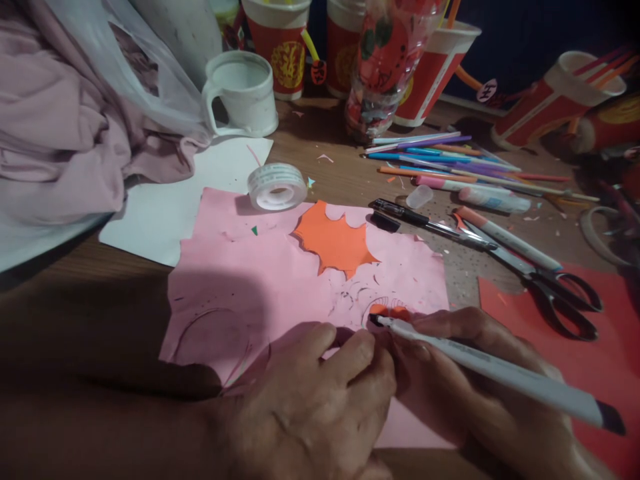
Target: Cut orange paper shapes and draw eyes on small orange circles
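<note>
My right hand [480, 380] is closed around a white marker [500, 373] with a black tip, and the tip rests on a small orange paper piece [387, 311]. My left hand [320, 407] presses that small piece down with pinched fingertips, on top of a pink sheet [240, 280]. A larger jagged orange cut-out [336, 241] lies on the pink sheet just beyond the hands.
A roll of clear tape [277, 187] and a white mug [243, 93] stand behind the sheet. Black scissors [545, 283], a black pen [430, 223], markers and several coloured pencils [440, 157] lie to the right. Red paper cups [280, 43] line the back; pink cloth [65, 120] is on the left.
</note>
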The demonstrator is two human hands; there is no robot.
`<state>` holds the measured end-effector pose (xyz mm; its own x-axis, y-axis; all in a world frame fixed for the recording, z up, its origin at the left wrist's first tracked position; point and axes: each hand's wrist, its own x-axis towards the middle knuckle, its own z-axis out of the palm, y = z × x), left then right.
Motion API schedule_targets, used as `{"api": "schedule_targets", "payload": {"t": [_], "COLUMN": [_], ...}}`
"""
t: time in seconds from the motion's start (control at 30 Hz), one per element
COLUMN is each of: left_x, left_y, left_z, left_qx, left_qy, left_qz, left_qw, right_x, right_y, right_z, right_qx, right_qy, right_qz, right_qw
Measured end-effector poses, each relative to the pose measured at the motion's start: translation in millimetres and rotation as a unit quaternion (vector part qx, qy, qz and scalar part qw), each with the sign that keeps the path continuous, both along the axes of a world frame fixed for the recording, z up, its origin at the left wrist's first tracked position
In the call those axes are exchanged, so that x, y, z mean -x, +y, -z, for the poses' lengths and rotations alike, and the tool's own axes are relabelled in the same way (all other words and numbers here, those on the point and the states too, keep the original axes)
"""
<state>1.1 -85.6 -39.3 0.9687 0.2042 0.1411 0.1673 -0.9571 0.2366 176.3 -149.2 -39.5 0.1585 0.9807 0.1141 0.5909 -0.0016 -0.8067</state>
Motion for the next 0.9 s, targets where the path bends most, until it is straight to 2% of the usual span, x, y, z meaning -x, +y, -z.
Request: {"api": "schedule_targets", "payload": {"t": [0.17,0.47,0.67,0.9], "left_x": [-1.6,0.1,-0.4,-0.8], "left_y": [-1.3,-0.2,-0.5,-1.3], "left_z": [2.3,0.6,2.8,1.6], "left_qx": [0.004,0.003,-0.003,0.0], "left_qy": [-0.02,-0.003,-0.011,-0.011], "left_qz": [-0.009,-0.003,0.001,-0.013], "left_qw": [1.0,1.0,1.0,1.0], "right_x": [2.3,0.3,-0.3,3.6], "right_y": [-0.2,0.0,1.7,-0.4], "right_z": [0.0,-4.6,-0.8,-3.0], "right_qx": [-0.003,0.015,0.0,0.013], "right_qy": [-0.014,-0.073,-0.01,-0.036], "right_qz": [0.021,0.011,0.01,0.03], "right_qw": [1.0,0.997,1.0,0.999]}}
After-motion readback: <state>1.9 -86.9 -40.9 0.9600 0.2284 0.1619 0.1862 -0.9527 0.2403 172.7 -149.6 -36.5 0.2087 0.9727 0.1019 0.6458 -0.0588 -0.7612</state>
